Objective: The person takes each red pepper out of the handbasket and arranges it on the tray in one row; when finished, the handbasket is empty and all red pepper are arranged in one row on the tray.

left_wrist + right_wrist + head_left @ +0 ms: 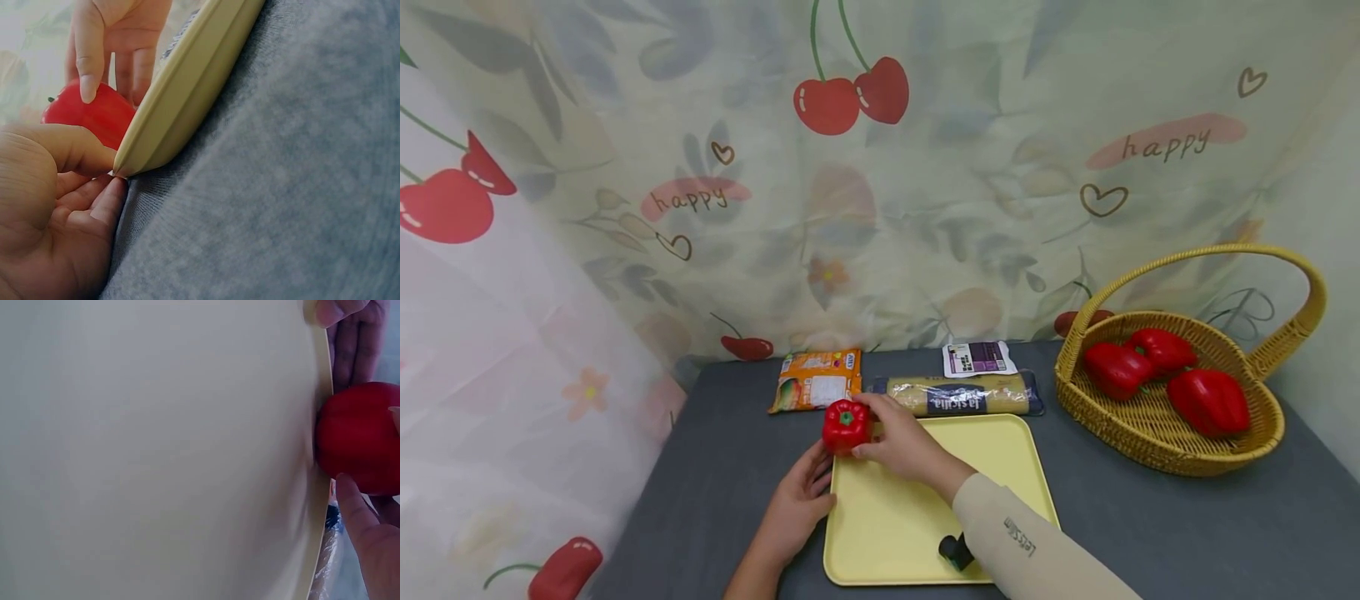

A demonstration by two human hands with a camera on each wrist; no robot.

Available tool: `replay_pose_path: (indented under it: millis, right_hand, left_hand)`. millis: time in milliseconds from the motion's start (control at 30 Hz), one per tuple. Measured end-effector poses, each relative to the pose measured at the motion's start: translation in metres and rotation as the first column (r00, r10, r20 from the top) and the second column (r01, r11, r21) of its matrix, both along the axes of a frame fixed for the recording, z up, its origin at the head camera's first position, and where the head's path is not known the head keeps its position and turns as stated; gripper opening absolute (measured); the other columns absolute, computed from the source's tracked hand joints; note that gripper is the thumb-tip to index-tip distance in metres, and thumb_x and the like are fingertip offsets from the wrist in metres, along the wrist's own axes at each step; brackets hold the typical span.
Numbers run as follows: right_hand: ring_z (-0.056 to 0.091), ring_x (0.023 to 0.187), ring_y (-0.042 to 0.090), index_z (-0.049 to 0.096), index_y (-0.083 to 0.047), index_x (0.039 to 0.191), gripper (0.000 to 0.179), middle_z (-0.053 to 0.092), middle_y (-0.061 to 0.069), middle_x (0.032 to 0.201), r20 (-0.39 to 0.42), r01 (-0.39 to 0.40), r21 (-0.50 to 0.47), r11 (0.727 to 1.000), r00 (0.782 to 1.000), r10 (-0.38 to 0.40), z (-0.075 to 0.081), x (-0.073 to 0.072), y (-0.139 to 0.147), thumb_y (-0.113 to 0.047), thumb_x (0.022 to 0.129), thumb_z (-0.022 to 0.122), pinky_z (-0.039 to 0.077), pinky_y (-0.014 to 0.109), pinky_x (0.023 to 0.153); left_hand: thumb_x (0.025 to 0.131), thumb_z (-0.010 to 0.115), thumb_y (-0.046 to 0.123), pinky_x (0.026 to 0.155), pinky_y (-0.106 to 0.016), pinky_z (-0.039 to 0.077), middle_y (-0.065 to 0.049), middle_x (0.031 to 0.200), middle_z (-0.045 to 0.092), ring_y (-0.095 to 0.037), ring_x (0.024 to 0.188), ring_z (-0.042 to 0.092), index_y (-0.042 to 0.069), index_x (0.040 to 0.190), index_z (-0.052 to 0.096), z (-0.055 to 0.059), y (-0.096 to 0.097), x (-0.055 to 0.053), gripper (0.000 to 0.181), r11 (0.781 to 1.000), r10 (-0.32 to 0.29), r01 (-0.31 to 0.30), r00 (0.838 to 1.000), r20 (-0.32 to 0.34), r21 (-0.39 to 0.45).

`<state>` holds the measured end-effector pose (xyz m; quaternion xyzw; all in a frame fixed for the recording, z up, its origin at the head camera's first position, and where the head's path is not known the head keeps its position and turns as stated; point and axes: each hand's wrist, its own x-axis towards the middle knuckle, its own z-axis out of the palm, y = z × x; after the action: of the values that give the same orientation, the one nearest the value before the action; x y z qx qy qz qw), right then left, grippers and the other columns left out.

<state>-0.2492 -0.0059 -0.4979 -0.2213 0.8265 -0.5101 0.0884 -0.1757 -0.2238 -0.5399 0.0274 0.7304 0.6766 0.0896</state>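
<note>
My right hand (898,437) holds a red bell pepper (846,427) between thumb and fingers, over the far left corner of a pale yellow tray (880,533). The pepper's green stem faces up in the head view. At the left edge of the tray, my left hand (793,500) pinches the rim, thumb on top and fingers beneath, as the left wrist view shows with the tray's side (187,87) seen edge-on. Beyond that grip is the pepper (87,115). In the right wrist view the pepper (359,434) sits against the tray's rim.
A wicker basket (1172,454) with a tall handle stands at the right, several red bell peppers (1210,402) inside. Behind the tray lie an orange packet (820,379), a long pasta pack (917,394) and a small white and purple packet (979,358). Patterned cloth hangs behind the table.
</note>
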Motion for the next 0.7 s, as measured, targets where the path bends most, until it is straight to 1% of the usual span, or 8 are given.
replay_pose_path:
  millis: [100,200,367,533,600,700]
  right_hand:
    - [0.056,0.136,0.032,0.049,-0.007,0.162,0.08,0.052,0.015,0.157,-0.007,-0.002,-0.005,1.0,1.0,0.002,0.0,0.001,0.0,-0.011,0.093,0.089,0.057,0.044,0.104]
    - [0.056,0.135,0.031,0.047,-0.007,0.163,0.082,0.05,0.014,0.159,0.002,-0.003,-0.014,1.0,1.0,0.003,0.003,0.002,0.002,-0.012,0.093,0.089,0.059,0.044,0.102]
    - [0.055,0.137,0.033,0.045,-0.009,0.165,0.082,0.047,0.013,0.161,0.018,-0.009,-0.048,0.999,1.0,0.01,0.007,0.004,0.008,-0.015,0.095,0.087,0.06,0.044,0.1]
    - [0.053,0.14,0.042,0.044,-0.009,0.165,0.079,0.047,0.017,0.161,0.021,-0.016,-0.112,0.994,1.0,0.019,0.01,0.005,0.022,-0.019,0.099,0.084,0.06,0.049,0.1]
    - [0.053,0.139,0.045,0.044,-0.009,0.165,0.076,0.049,0.019,0.16,0.016,-0.007,-0.138,0.99,1.0,0.01,0.013,0.006,0.03,-0.019,0.1,0.082,0.059,0.051,0.101]
    - [0.055,0.138,0.045,0.045,-0.011,0.165,0.072,0.051,0.019,0.158,0.004,0.018,-0.161,0.987,1.0,-0.017,0.018,0.008,0.042,-0.022,0.103,0.079,0.057,0.055,0.103]
  left_hand:
    - [0.091,0.059,-0.022,0.121,-0.048,0.038,-0.029,0.17,0.031,-0.043,0.157,0.032,-0.006,0.169,0.025,0.0,0.0,0.0,0.087,1.0,0.003,-0.003,1.0,-0.001,-0.001]
    - [0.091,0.059,-0.022,0.121,-0.049,0.038,-0.03,0.17,0.031,-0.043,0.157,0.032,-0.006,0.169,0.025,0.001,0.001,0.001,0.087,1.0,0.004,-0.004,1.0,0.001,0.0]
    - [0.09,0.059,-0.023,0.121,-0.049,0.038,-0.03,0.17,0.032,-0.043,0.157,0.033,-0.006,0.169,0.025,0.002,0.001,0.001,0.087,1.0,0.013,-0.013,1.0,0.005,-0.004]
    - [0.091,0.06,-0.023,0.12,-0.049,0.038,-0.03,0.169,0.033,-0.043,0.156,0.033,-0.006,0.169,0.026,0.0,0.001,0.002,0.087,1.0,0.025,-0.024,1.0,0.007,-0.009]
    - [0.091,0.06,-0.023,0.12,-0.049,0.039,-0.029,0.17,0.033,-0.043,0.157,0.033,-0.005,0.169,0.026,0.0,0.001,0.001,0.087,1.0,0.026,-0.026,1.0,0.005,-0.009]
    - [0.09,0.059,-0.023,0.12,-0.049,0.039,-0.029,0.17,0.033,-0.043,0.157,0.033,-0.005,0.169,0.026,-0.002,0.001,0.001,0.087,1.0,0.029,-0.029,1.0,0.001,-0.009]
